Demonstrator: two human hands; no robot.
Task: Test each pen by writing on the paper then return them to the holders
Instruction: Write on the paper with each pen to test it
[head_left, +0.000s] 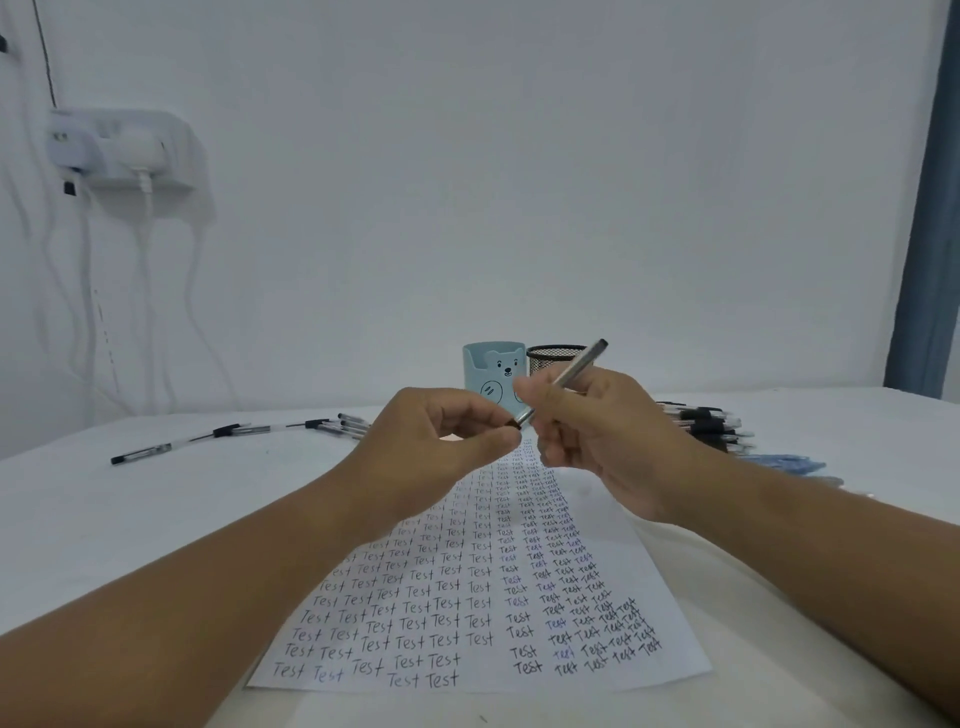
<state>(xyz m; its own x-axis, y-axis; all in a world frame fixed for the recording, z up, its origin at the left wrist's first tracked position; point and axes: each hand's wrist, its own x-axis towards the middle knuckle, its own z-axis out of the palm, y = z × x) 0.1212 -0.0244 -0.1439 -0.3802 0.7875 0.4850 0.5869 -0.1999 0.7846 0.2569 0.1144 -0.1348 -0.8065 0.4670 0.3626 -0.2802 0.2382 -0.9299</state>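
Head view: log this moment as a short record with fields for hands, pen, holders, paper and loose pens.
right hand: holds grey pen, tilted, above the paper
left hand: pinches the pen's lower end; cap or tip, cannot tell
holders: blue bear holder, black mesh holder behind the hands; contents not visible
paper: columns of "Test"
loose pens: few at left, pile at right

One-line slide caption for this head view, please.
Above a paper filled with "Test", the right hand holds a grey pen while the left hand pinches its dark tip.
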